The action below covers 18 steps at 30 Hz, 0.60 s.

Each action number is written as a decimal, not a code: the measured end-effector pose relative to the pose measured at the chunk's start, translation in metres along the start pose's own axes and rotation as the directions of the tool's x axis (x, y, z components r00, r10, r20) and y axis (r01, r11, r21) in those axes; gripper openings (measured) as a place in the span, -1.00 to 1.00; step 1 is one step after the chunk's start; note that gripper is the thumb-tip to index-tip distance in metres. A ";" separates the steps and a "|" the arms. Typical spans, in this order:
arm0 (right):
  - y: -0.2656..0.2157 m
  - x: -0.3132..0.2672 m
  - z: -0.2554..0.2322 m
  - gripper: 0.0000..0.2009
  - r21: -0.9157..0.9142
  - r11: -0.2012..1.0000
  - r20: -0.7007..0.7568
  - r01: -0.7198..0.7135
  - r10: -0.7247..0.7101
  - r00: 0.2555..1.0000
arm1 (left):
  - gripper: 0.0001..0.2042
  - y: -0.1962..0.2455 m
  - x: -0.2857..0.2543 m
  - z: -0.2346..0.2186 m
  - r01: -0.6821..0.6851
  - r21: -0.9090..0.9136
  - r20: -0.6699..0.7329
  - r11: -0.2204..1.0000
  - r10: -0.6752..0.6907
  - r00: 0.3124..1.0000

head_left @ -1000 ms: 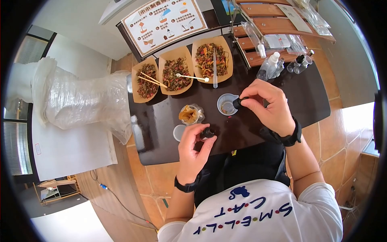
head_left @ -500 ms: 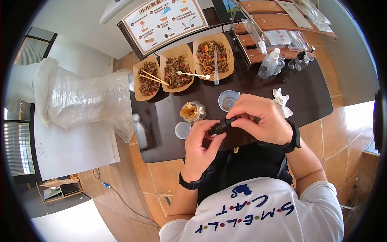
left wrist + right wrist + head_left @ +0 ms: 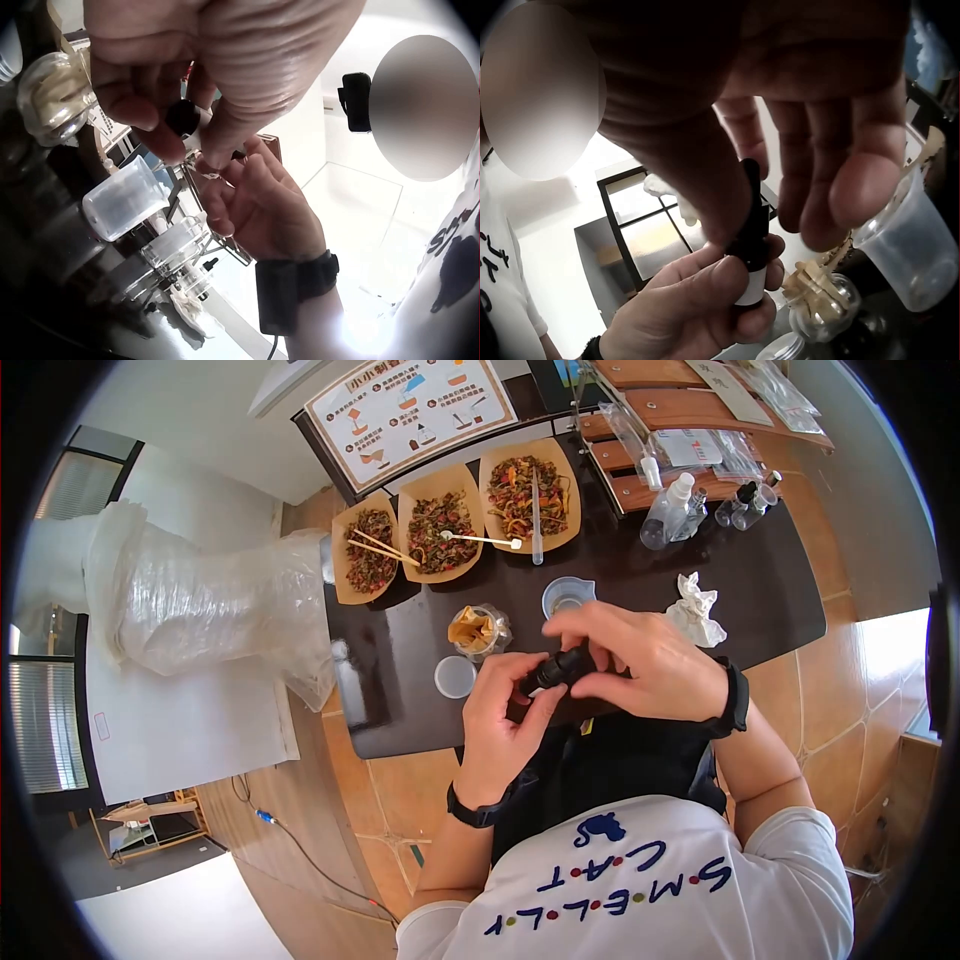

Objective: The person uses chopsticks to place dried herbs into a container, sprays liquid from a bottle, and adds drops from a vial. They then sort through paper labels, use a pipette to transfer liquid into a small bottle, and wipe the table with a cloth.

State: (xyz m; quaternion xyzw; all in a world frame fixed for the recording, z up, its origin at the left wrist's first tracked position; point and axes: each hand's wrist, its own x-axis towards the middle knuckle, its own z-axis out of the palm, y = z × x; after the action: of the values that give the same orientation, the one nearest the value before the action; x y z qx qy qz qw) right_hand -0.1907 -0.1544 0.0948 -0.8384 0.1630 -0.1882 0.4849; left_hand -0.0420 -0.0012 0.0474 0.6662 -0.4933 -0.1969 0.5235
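Note:
My left hand (image 3: 500, 710) grips a small dark dropper bottle (image 3: 751, 289) with a white label, held upright in the right wrist view. Its black dropper cap (image 3: 756, 225) sits on the neck. Around this cap is my right hand (image 3: 655, 665), with the thumb against its side and the other fingers spread away from it, fairly straight. Just beyond the hands stands a clear plastic cup (image 3: 568, 592), partly covered by the right fingers in the head view. Left of it are a glass jar (image 3: 497, 639) holding folded brown paper and a round white lid (image 3: 455, 677).
Three paper trays of dried plant bits (image 3: 435, 530) line the back of the dark table (image 3: 390, 710), with sticks, a small spoon and a clear stirrer across them. Clear bottles (image 3: 665, 515) stand beside a wooden rack (image 3: 690, 420). Crumpled tissue (image 3: 697, 610) lies at the right.
The right hand has brought the dropper from over the plastic cup to the bottle in the left hand. The dropper cap now sits on the bottle, and the right fingers have loosened from it.

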 end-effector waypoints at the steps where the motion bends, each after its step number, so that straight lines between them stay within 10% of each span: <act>1: 0.009 0.000 0.005 -0.78 -0.021 0.990 -0.032 0.136 -0.137 0.990 | -0.67 0.000 0.000 0.000 0.001 0.002 0.000 1.000 -0.001 1.000; 3: 0.016 -0.004 0.002 -0.74 -0.047 0.962 -0.064 0.268 -0.271 0.961 | -0.66 0.002 0.000 0.000 -0.010 0.018 0.014 1.000 0.010 1.000; 5: 0.012 -0.007 -0.009 -0.68 -0.282 0.954 0.160 0.100 -0.056 0.986 | -0.66 0.002 0.000 0.000 -0.022 0.033 0.028 0.999 0.021 0.999; 9: 0.008 -0.004 -0.005 -0.68 -0.080 0.977 -0.004 0.199 -0.200 0.980 | -0.66 0.003 -0.001 0.001 -0.030 0.017 0.021 0.999 0.030 0.999; 11: 0.012 -0.008 -0.013 -0.69 -0.278 0.957 0.242 0.081 -0.012 0.970 | -0.66 0.006 -0.002 -0.001 -0.044 0.010 0.032 0.999 0.044 0.999; 14: 0.012 -0.004 0.004 -0.73 -0.082 0.943 -0.156 0.322 -0.331 0.931 | -0.66 0.003 -0.001 0.003 -0.062 0.057 0.007 0.996 0.062 0.998; 18: 0.011 -0.016 -0.009 -0.67 -0.159 0.952 0.014 0.260 -0.261 0.965 | -0.70 0.001 -0.005 0.007 -0.051 -0.005 0.013 0.999 0.051 0.999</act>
State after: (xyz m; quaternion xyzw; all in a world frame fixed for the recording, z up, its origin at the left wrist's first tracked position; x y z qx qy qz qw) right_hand -0.2099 -0.1590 0.0867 -0.8879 0.0672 -0.2401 0.3867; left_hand -0.0507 -0.0002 0.0446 0.6508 -0.5131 -0.1893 0.5266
